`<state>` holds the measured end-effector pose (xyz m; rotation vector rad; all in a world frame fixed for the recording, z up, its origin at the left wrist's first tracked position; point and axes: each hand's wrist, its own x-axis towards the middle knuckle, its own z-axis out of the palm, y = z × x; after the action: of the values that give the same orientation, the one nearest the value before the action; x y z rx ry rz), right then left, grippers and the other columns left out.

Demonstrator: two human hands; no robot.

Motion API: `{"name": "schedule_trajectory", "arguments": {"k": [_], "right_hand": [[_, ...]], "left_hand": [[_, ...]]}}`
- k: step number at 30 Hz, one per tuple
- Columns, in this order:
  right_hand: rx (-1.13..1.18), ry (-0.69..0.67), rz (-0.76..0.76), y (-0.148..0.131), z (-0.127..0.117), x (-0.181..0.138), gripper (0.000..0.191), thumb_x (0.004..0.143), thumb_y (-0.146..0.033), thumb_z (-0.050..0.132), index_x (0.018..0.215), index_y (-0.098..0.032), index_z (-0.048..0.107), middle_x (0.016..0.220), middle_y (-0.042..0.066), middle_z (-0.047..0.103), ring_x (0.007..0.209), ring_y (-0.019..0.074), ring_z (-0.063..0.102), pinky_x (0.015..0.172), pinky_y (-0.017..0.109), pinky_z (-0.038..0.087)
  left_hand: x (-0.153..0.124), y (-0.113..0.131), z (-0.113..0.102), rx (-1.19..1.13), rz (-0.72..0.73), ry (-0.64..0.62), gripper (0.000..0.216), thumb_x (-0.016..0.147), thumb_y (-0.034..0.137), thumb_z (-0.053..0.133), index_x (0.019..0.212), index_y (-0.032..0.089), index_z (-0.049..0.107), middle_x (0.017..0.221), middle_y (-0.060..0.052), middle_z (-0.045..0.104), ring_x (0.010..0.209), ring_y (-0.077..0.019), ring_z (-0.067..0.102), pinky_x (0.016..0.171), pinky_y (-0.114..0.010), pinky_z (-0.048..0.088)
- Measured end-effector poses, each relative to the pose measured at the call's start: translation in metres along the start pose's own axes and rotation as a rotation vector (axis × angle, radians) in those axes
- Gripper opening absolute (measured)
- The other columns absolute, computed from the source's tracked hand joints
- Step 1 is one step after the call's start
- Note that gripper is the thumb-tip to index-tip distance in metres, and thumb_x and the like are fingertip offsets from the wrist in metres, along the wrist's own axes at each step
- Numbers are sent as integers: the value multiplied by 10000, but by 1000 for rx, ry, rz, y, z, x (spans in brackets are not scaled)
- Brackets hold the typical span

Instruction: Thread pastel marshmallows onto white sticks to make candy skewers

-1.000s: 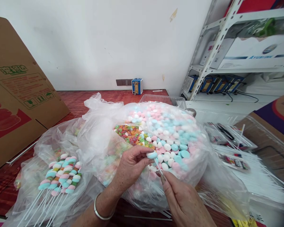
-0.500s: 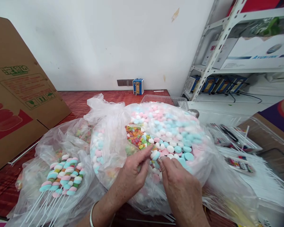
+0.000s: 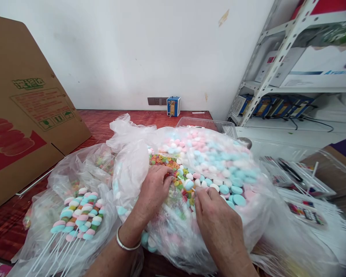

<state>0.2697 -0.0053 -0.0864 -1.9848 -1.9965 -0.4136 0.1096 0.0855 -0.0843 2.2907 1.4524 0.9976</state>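
Observation:
Over the gummy rings (image 3: 161, 159), my left hand (image 3: 155, 188) has its thumb and forefinger bent and slightly apart. Its fingertips touch or nearly touch the rings. My right hand (image 3: 217, 215) pinches a thin white stick (image 3: 193, 189), mostly hidden by the fingers. A blue and white marshmallow (image 3: 188, 184) sits at the stick's tip. Around both hands lies a large pile of pink, white and blue marshmallows (image 3: 238, 200), inside a clear plastic bag (image 3: 132, 163). At the left, several finished candy skewers (image 3: 82, 219) lie on plastic with their sticks towards me.
A cardboard box (image 3: 31, 96) stands at the left. Behind the candy are a clear plastic tray (image 3: 204, 122) and a small blue device (image 3: 173, 106) by the wall. Many white sticks (image 3: 331, 227), a clear bin (image 3: 343, 192) and a metal shelf (image 3: 279, 65) are at the right.
My left hand has left the marshmallow on the stick and moved left to the gummy rings. My right hand still holds the stick. The whole view has shifted slightly.

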Motion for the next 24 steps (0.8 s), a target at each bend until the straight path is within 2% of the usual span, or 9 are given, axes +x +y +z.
{"name": "schedule_trajectory", "arguments": {"k": [5,9,13,16,20,24], "right_hand": [[55,30,15,-4,1,-3,162,983,-202,482,1001,-221,641,881,24,646,699,149,623,567,276,315],[24,26,7,-6,0,-5,155,975,-201,487,963,-222,641,858,22,643,680,147,620,544,271,311],[-14,21,12,-8,0,-7,137,946,-185,519,900,-227,641,838,16,639,627,137,615,514,276,302],[6,31,13,-4,-3,-9,148,955,-198,504,901,-227,638,849,15,646,646,137,634,524,267,326],[-38,39,26,13,-8,-11,160,971,-222,483,1007,-221,639,851,22,654,667,153,645,518,272,324],[-49,-3,29,23,-12,-16,91,921,-203,572,971,-225,645,819,12,654,645,167,639,531,288,317]], "left_hand": [[-6,1,-1,-246,-106,48,110,841,143,648,923,197,697,899,-17,736,838,-181,666,801,-308,512],[-9,4,-1,-499,-198,-13,179,820,159,659,985,189,720,964,-47,763,892,-192,708,837,-317,554],[-11,9,2,-648,-307,-34,158,797,185,679,946,169,729,940,-65,771,880,-206,723,813,-323,579],[-11,8,2,-603,-306,-13,158,802,165,666,948,162,725,923,-67,764,854,-202,717,779,-316,575],[-11,6,-4,-330,-106,-32,194,827,131,650,994,184,732,890,-47,737,811,-186,678,752,-305,534],[-9,14,-5,-141,35,-104,194,844,144,661,1011,202,740,905,-49,718,836,-196,659,772,-315,508]]}}
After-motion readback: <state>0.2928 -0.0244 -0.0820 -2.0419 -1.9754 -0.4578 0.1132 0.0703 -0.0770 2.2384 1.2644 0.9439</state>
